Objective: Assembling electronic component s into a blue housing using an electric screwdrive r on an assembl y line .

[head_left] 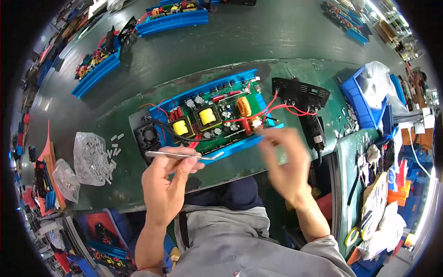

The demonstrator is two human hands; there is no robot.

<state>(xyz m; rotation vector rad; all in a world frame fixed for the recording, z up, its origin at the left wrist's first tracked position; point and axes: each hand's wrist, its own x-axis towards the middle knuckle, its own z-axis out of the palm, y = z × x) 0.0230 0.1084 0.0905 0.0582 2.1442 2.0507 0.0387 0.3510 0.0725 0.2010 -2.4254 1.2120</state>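
1. Clear plastic bag (87,154), holding small pale pieces; others lie loose beside it.
2. Left hand (167,182), closed on a slim metal tool (173,155); the tip points rightward over the near side of the housing.
3. Circuit board (253,102), in a blue housing (240,144) at bench centre; black fan (148,135) at its left end.
4. Right hand (288,161), motion-blurred, near the housing's right end; grip cannot be told.
5. Black slotted panel (300,92); red wires (281,107) run to it.

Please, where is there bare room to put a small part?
The widest bare patch is the grey bench between the far blue housings and the green mat. A smaller patch of mat lies between the loose white pieces and the left hand. It is crowded right of the open unit: black panel, scraps, blue bin.
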